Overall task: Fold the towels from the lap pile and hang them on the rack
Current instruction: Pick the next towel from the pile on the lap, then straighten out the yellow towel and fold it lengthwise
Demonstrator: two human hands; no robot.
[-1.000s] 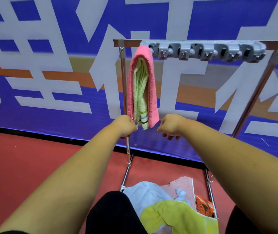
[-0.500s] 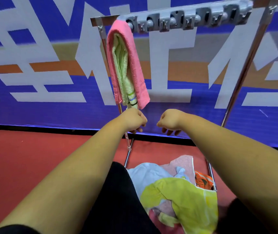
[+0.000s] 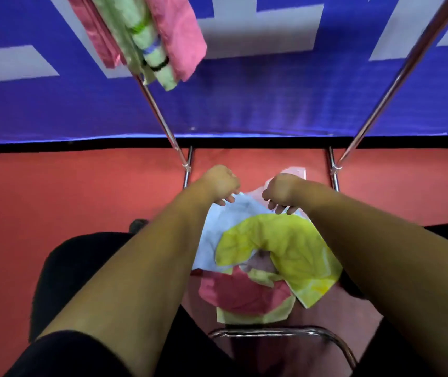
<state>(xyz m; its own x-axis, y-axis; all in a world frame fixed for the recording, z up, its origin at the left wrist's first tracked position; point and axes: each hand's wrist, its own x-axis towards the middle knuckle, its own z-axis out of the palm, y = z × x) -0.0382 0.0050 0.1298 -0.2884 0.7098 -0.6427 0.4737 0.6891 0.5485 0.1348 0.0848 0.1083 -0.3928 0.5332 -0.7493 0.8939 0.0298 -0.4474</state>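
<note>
Red floor [image 3: 81, 186]; half-open hands [image 3: 221, 183] [image 3: 282, 189] just over blue towel [image 3: 225, 227]

Left hand [image 3: 220, 183] and right hand [image 3: 283, 189], fingers curled down, sit at the light blue towel's [image 3: 218, 227] far edge. The yellow towel [image 3: 293, 248] lies just nearer than the fingertips.

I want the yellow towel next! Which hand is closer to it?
Right. The right hand is just past the yellow towel; the left hand is over the blue towel.

Indoor hall or event venue, indicated by a large blue banner [image 3: 244, 104] with white lettering hung along the wall, red flooring [image 3: 54, 191] laid beneath it, a chrome rack [image 3: 400, 77] set up in front.
</note>
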